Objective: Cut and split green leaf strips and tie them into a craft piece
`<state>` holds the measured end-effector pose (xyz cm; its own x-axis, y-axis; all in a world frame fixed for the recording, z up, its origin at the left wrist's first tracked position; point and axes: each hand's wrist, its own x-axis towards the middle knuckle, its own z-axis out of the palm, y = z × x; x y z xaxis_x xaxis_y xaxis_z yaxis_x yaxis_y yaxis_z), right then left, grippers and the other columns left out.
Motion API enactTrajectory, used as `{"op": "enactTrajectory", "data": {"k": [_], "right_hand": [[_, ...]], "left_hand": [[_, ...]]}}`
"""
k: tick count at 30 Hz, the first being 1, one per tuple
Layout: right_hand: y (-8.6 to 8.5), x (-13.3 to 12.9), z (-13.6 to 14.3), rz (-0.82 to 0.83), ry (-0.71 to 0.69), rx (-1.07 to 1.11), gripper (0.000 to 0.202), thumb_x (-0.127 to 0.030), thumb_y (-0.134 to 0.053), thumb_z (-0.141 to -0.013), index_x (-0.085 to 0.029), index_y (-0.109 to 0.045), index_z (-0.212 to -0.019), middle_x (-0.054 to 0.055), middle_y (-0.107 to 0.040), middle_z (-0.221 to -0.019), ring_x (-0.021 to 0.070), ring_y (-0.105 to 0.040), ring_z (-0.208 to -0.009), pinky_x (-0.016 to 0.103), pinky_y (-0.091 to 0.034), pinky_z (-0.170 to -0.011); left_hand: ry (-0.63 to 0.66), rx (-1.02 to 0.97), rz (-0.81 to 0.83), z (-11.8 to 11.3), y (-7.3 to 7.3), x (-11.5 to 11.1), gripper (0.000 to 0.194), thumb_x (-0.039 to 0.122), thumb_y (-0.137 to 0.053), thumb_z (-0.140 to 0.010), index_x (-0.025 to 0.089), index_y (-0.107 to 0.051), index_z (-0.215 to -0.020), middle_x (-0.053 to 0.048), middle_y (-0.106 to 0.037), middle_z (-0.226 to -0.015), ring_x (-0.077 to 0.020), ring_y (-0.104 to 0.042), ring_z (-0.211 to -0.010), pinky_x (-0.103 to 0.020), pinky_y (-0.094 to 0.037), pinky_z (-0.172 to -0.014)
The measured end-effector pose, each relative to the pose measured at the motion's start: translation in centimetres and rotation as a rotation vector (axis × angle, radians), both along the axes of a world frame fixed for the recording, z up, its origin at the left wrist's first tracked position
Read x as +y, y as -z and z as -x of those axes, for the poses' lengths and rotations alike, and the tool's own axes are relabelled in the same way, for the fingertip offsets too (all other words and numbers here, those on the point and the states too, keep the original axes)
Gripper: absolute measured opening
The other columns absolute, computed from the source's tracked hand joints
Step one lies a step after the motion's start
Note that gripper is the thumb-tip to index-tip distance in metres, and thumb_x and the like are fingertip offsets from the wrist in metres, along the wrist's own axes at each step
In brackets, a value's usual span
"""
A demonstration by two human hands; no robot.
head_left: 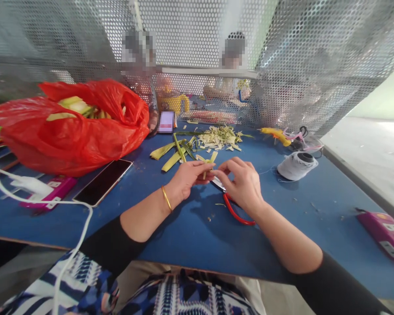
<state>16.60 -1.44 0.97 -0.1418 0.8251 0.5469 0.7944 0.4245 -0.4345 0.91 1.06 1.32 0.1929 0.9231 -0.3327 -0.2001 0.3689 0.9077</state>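
Note:
In the head view my left hand (191, 175) is closed on some pale green leaf strips (212, 158), whose ends stick up past the fingers. My right hand (241, 180) is closed in a pinch just beside the left fingertips; what lies in that pinch is too small to make out. Beneath my right hand lies a pair of scissors (237, 214) with red handles, partly hidden. Long cut leaf pieces (173, 161) and a heap of pale leaf shavings (220, 138) are just beyond my hands. A white spool of thread (297, 166) stands to the right, a fine thread trailing from it.
A red plastic bag (68, 140) holding leaf stalks fills the left side. Near it are a dark phone (103, 181), a purple power strip (54, 192) and a white cable (88, 218). Another purple power strip (385, 234) is at right. A perforated metal screen (197, 39) closes the back, people behind it.

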Motion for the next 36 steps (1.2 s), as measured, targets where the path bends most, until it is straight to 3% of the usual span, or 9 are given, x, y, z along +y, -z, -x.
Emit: {"op": "enactTrajectory", "data": {"k": [4,8,15,17,20,23,27,33,36], "right_hand": [[1.0,-0.1,0.5,-0.005,-0.033,-0.111,0.018,-0.029,-0.060,-0.092,-0.021,-0.067,-0.078,0.004,-0.067,-0.079,0.0186,-0.061,-0.077,0.032,-0.038,-0.080],[1.1,0.0,0.3,-0.046,-0.069,-0.109,0.025,-0.024,-0.053,-0.094,-0.022,-0.062,-0.071,0.003,-0.064,-0.074,0.0175,-0.060,-0.075,0.031,-0.038,-0.078],[1.2,0.5,-0.3,-0.152,-0.011,-0.103,0.023,-0.021,-0.056,-0.093,-0.021,-0.059,-0.070,0.000,-0.061,-0.069,0.0163,-0.056,-0.067,0.032,-0.038,-0.076],[1.1,0.3,-0.3,-0.246,0.016,-0.172,0.017,-0.022,-0.055,-0.095,-0.020,-0.065,-0.081,0.003,-0.066,-0.078,0.0180,-0.059,-0.073,0.033,-0.038,-0.078],[0.8,-0.2,0.1,-0.450,-0.122,-0.339,0.015,-0.023,-0.055,-0.097,-0.020,-0.068,-0.092,0.005,-0.070,-0.088,0.0181,-0.058,-0.079,0.034,-0.038,-0.084],[0.8,-0.6,0.7,-0.566,-0.262,-0.558,0.021,-0.014,-0.051,-0.098,-0.019,-0.069,-0.089,0.003,-0.069,-0.081,0.0175,-0.054,-0.075,0.035,-0.037,-0.088],[0.9,-0.5,1.0,-0.643,-0.229,-0.726,0.027,-0.009,-0.047,-0.098,-0.017,-0.070,-0.088,0.004,-0.068,-0.077,0.0190,-0.053,-0.075,0.034,-0.037,-0.088],[0.8,-0.5,0.4,-0.624,-0.203,-0.651,0.028,-0.008,-0.045,-0.099,-0.017,-0.068,-0.085,0.003,-0.069,-0.077,0.0168,-0.053,-0.070,0.033,-0.036,-0.083],[1.0,-0.7,0.6,-0.602,-0.174,-0.583,0.031,-0.009,-0.041,-0.101,-0.018,-0.065,-0.083,0.002,-0.071,-0.079,0.0158,-0.056,-0.072,0.032,-0.035,-0.085]], "left_hand": [[0.014,0.030,-0.071,-0.2,0.4,0.0,0.027,0.033,-0.087,-0.065,0.015,-0.066,-0.064,0.002,-0.066,-0.059,-0.0094,-0.064,-0.057,-0.021,-0.051,-0.060],[-0.003,0.056,-0.128,-0.5,0.7,0.0,0.035,0.035,-0.088,-0.062,0.015,-0.061,-0.055,0.004,-0.059,-0.050,-0.0082,-0.058,-0.050,-0.022,-0.051,-0.056],[-0.033,-0.017,-0.050,-0.2,0.5,0.3,0.028,0.028,-0.087,-0.065,0.014,-0.064,-0.061,0.002,-0.060,-0.052,-0.0085,-0.057,-0.049,-0.022,-0.051,-0.055],[-0.047,-0.045,-0.020,-0.1,0.5,0.3,0.023,0.027,-0.085,-0.067,0.013,-0.068,-0.066,0.000,-0.062,-0.055,-0.0095,-0.059,-0.053,-0.023,-0.051,-0.057],[-0.036,-0.094,-0.037,-0.2,0.7,0.1,0.025,0.029,-0.087,-0.063,0.012,-0.069,-0.067,0.001,-0.062,-0.058,-0.0089,-0.057,-0.055,-0.022,-0.048,-0.057],[-0.025,-0.121,-0.048,-0.5,1.1,-0.1,0.033,0.032,-0.091,-0.054,0.013,-0.066,-0.062,0.003,-0.059,-0.058,-0.0069,-0.051,-0.053,-0.020,-0.040,-0.051],[-0.039,-0.125,-0.033,-0.8,1.2,-0.3,0.037,0.032,-0.094,-0.049,0.013,-0.064,-0.059,0.005,-0.056,-0.054,-0.0051,-0.047,-0.050,-0.019,-0.035,-0.049],[0.050,-0.146,-0.026,-0.2,0.4,-0.1,0.032,0.026,-0.093,-0.051,0.012,-0.068,-0.064,0.003,-0.062,-0.061,-0.0072,-0.055,-0.058,-0.022,-0.046,-0.061],[0.033,-0.116,-0.035,0.2,0.0,0.2,0.025,0.021,-0.091,-0.055,0.013,-0.068,-0.063,0.001,-0.066,-0.063,-0.0091,-0.060,-0.061,-0.023,-0.049,-0.065]]}}
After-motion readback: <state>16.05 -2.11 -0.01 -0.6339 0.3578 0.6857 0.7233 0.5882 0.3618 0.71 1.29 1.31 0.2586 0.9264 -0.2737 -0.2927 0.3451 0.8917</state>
